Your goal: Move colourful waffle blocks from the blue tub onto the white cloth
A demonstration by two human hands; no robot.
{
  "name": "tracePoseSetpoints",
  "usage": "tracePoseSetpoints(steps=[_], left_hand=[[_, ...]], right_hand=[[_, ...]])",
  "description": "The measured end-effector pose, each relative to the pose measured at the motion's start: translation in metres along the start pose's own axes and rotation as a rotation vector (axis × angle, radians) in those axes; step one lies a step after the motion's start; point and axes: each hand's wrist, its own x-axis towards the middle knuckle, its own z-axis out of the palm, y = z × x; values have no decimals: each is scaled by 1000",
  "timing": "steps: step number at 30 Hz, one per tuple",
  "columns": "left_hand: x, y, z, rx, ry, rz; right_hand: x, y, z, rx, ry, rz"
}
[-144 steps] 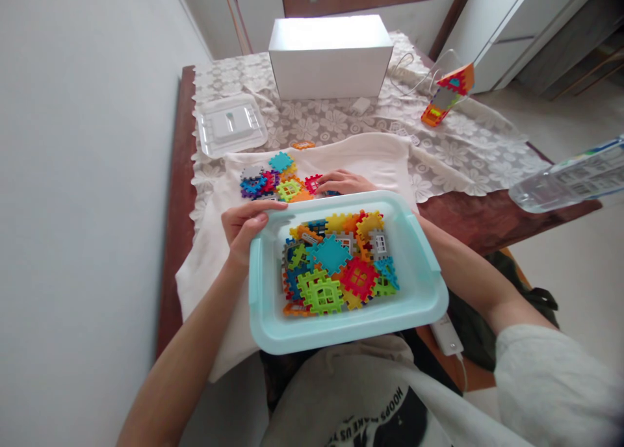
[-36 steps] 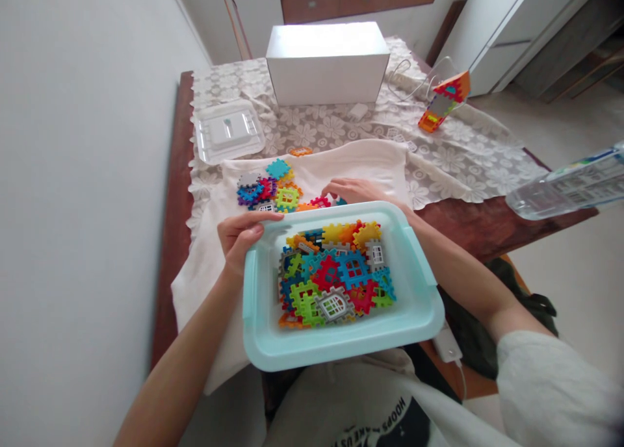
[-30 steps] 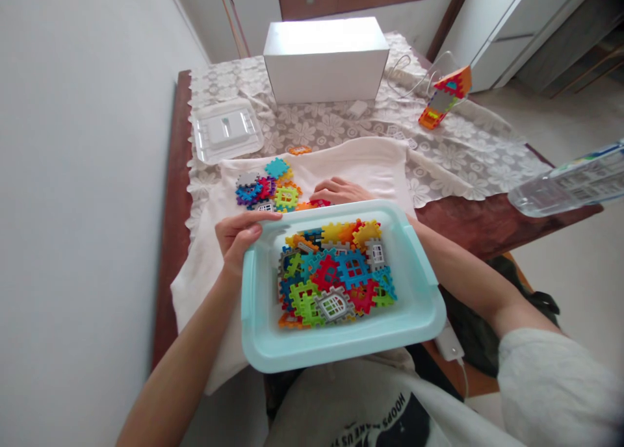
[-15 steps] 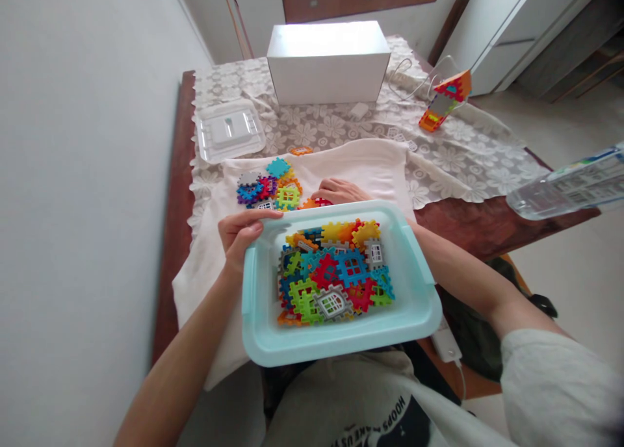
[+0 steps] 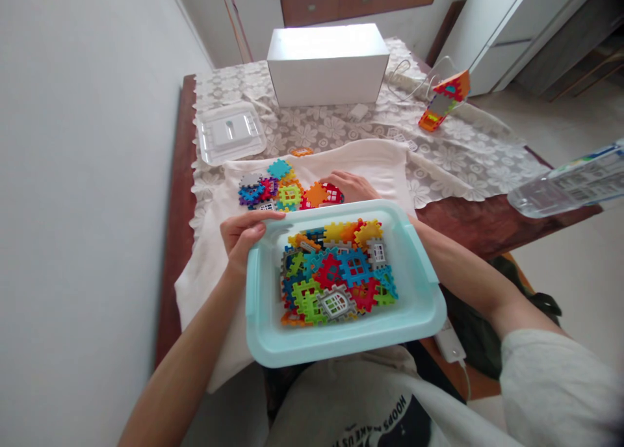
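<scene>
A lace-patterned tablecloth (image 5: pixel 312 127) covers most of a wooden table (image 5: pixel 463 219) beside a pale wall, with a white box (image 5: pixel 328 80) at the far end and a clear lid (image 5: pixel 231 133) near the left edge. On a white cloth (image 5: pixel 380 167) lies a loose pile (image 5: pixel 268 187) of coloured toothed pieces. The left hand (image 5: pixel 240 234) grips the far left corner of a light-blue bin (image 5: pixel 419 320), which holds many more pieces. The right hand (image 5: pixel 355 186) reaches past the bin's far rim, its curled fingers at a red window piece (image 5: pixel 334 193); I cannot tell whether they pinch it.

Half a second ago the bin hid more of that spot; now the red piece and an orange piece (image 5: pixel 314 194) beside it show more fully. Inside the bin, the blue window piece (image 5: pixel 355 267) and grey arched-window piece (image 5: pixel 336 303) lie as before. The shirt (image 5: pixel 341 395) reads "HOOPS", then partly hidden words; the bottle's (image 5: pixel 568 180) label is illegible.
</scene>
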Motion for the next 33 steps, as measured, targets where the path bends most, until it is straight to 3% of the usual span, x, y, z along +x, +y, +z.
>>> tracePoseSetpoints(steps=[5,10,15,23,28,33], left_hand=[[1,0,-1,-4,-10,3],[1,0,0,6,-2,15],[0,1,0,-7,-4,-8],[0,2,0,31,13,-13],[0,0,-1,8,-3,-8],[0,0,-1,5,-4,5]], right_hand=[[-3,8,2,34,32,-14],[1,21,5,7,-33,-51],[-6,16,-16,-68,-154,-127],[-10,22,-40,-48,-213,-33],[-8,32,-38,12,-106,-54],[-2,27,-8,105,142,-84]])
